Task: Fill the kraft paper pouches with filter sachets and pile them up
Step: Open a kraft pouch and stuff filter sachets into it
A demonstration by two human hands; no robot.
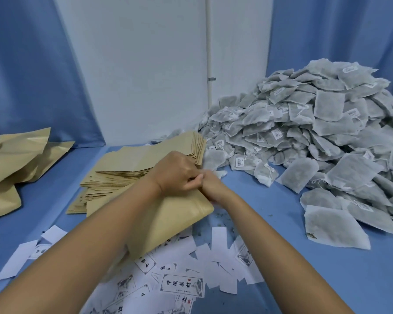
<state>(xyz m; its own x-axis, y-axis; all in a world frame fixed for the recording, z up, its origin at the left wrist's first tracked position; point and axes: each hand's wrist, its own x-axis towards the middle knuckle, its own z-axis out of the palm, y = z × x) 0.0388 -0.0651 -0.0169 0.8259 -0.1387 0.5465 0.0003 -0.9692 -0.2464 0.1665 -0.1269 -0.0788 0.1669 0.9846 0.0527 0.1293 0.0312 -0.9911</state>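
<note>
A kraft paper pouch (168, 218) lies on the blue table in front of me, its top edge under both hands. My left hand (176, 172) and my right hand (210, 184) are closed side by side, pinching the pouch's upper edge. Behind them sits a fanned stack of flat empty pouches (127, 168). A big heap of grey-white filter sachets (322, 132) with strings and small labels covers the right side. Several bulging pouches (16, 159) lie piled at the far left.
White paper labels (182, 284) with printed characters are scattered along the near edge of the blue table (304, 268). Blue curtains and a white wall close off the back. One loose sachet (334, 227) lies near my right forearm.
</note>
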